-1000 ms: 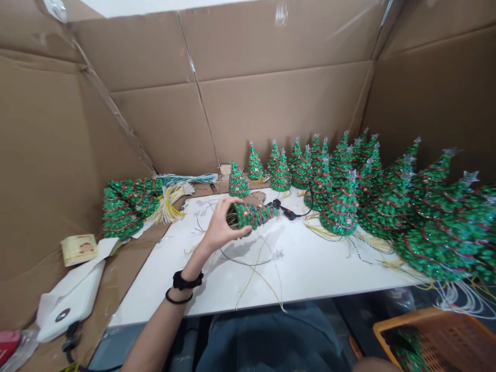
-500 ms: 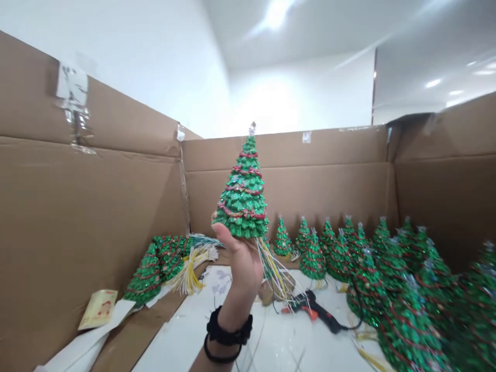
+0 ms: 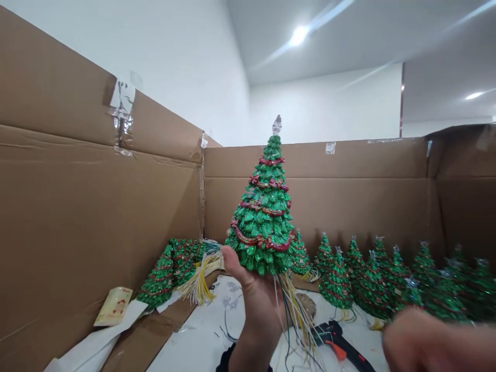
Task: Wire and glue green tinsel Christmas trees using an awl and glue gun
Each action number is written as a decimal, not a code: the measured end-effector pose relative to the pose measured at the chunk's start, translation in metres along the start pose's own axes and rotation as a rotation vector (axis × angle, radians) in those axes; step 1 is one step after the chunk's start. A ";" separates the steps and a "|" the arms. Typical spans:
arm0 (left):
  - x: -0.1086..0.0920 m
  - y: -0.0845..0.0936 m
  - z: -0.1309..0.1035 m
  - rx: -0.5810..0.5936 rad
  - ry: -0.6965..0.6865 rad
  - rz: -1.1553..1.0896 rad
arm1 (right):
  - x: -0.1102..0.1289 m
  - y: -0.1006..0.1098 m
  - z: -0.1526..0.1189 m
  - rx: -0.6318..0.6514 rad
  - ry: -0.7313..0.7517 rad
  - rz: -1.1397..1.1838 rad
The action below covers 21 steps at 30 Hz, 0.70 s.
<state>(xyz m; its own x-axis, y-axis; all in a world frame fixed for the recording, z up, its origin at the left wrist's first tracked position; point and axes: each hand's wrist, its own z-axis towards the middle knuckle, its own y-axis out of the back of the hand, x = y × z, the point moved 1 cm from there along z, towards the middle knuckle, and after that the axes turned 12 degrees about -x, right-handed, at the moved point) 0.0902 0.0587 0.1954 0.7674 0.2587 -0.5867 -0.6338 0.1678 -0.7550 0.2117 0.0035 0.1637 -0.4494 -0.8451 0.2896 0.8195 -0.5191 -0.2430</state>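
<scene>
**Tree lifted closer, right hand entering**

Since half a second ago, the tree [image 3: 264,206] has come nearer to my camera and sits higher in view, and a blurred right hand [image 3: 434,343] has appeared at the lower right where none showed before. A second ago the same tree lay sideways over the white table [image 3: 201,341].

Now I hold it upright in my left hand [image 3: 256,297], fingers closed around its base. Its long axis runs straight up, clear star at the top, with yellow and dark wires [image 3: 296,315] trailing down from underneath. My right hand sits low, right of the tree and apart from it; it is too blurred for me to tell whether it is open or closed. The left hand is the one on the tree.

Below the wires lies a glue gun [image 3: 341,346]. A row of trees [image 3: 372,279] stands behind, along the cardboard wall [image 3: 96,206].
</scene>
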 end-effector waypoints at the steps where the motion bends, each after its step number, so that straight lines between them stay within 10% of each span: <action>1: 0.000 -0.001 -0.002 0.027 0.043 -0.004 | 0.003 0.007 0.003 -0.030 -0.019 -0.011; 13: 0.012 -0.008 -0.003 0.347 0.460 -0.113 | 0.005 0.026 0.020 -0.267 -0.218 -0.186; 21: 0.027 -0.010 -0.006 0.234 0.480 -0.098 | 0.005 0.021 0.030 -0.222 -0.195 -0.180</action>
<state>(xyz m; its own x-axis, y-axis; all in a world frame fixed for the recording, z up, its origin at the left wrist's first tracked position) 0.1179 0.0581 0.1853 0.7474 -0.2232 -0.6258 -0.5193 0.3912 -0.7598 0.2375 -0.0076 0.1875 -0.4859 -0.7084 0.5119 0.6265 -0.6907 -0.3611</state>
